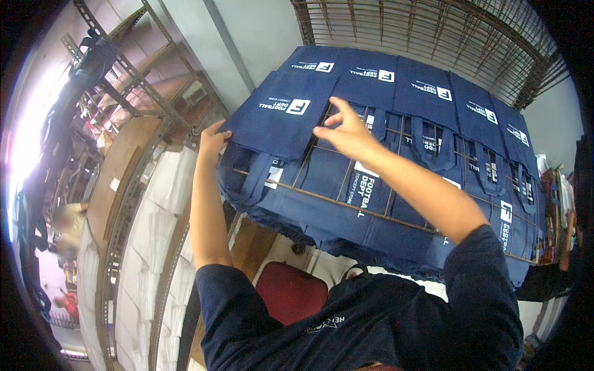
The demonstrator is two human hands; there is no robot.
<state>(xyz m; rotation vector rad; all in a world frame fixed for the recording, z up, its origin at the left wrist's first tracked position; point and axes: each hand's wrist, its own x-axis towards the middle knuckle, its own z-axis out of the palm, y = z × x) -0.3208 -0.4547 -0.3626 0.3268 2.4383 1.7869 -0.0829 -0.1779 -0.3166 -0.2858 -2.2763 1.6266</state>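
Observation:
A navy tote bag (276, 93) with a white print lies flat on the near left part of a wire rack. At its left edge, near the lower corner, my left hand (212, 141) has thumb and fingers closed on the bag's edge. My right hand (350, 131) is beside the bag's right edge, thumb and forefinger spread apart, with nothing in it. Similar navy bags lie in a row behind and to the right, the handles of several hanging toward me. Through the rusty wire grid (334, 199) more printed navy bags show underneath.
An upright wire grid (427, 31) stands behind the rack. On the left are metal shelving and stacks of white sheets (143, 247). A dark red chair seat (289, 292) is below, close to me. Blurred people appear at the far left.

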